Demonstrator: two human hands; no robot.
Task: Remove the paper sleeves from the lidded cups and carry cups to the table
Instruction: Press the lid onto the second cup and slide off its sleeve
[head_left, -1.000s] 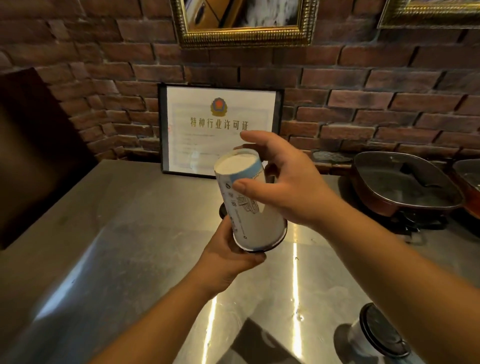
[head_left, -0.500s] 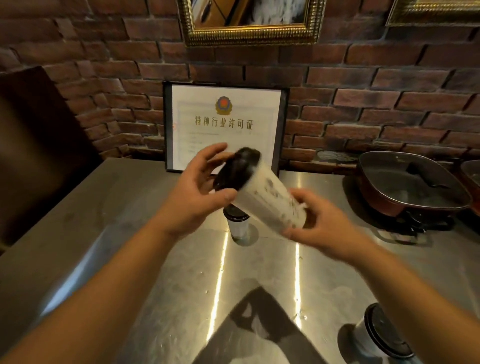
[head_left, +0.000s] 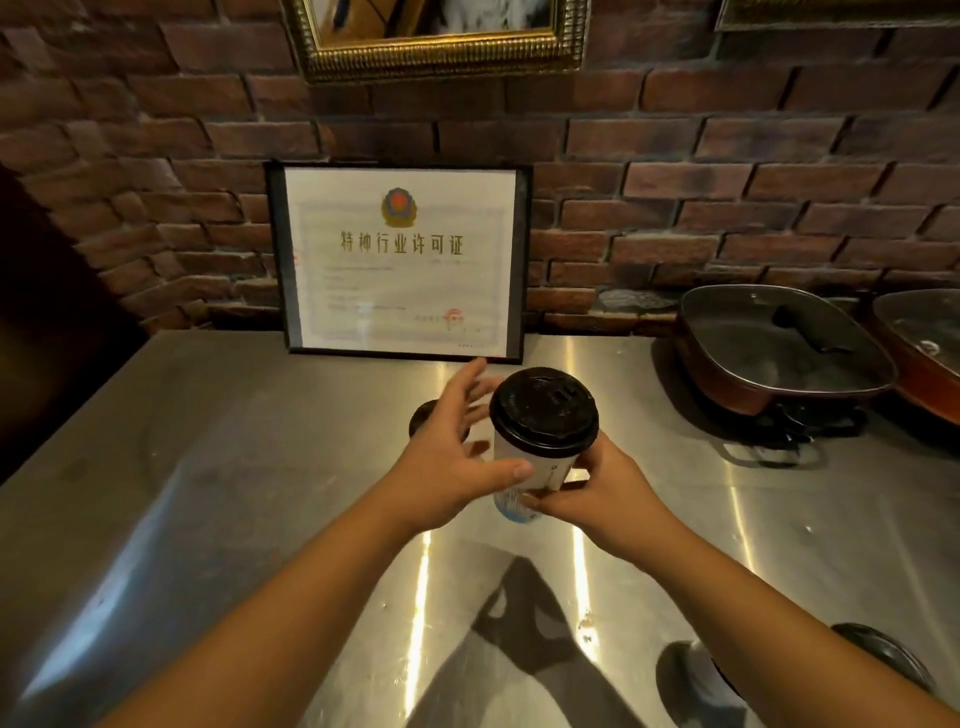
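White cup (head_left: 532, 467) between both hands (lid on)

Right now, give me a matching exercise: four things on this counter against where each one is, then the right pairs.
Things:
1. held cup
2. framed certificate
3. lidded pan
4. second cup

Places:
A. leaning against the brick wall
B. standing behind the left hand
C. far right of the counter
D. in the right hand, lid up

Pairs: 1-D, 2-A, 3-C, 4-B
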